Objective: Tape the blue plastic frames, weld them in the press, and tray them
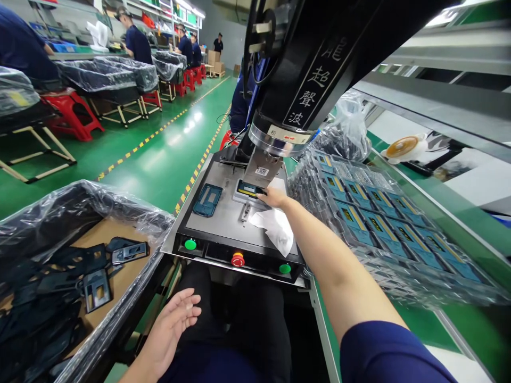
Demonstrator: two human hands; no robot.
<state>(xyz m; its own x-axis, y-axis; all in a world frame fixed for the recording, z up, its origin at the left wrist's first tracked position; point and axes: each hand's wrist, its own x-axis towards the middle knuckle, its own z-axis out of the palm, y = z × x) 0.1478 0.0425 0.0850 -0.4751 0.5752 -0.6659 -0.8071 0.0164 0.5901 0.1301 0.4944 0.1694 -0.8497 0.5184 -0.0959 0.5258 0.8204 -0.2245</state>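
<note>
My right hand reaches onto the metal machine plate, its fingers closed at the right end of a dark part with a yellow strip. That part lies on a small fixture, right under the metal press head. My left hand is in the air above my lap, fingers apart, holding nothing. A dark blue-green frame rests on the left side of the plate. To the right of the fixture lies a crumpled white cloth.
Two green buttons and a red emergency button line the front panel. At the left stands a plastic-lined bin with dark frames. Stacked clear trays of parts stand right. Seated people are at the far left.
</note>
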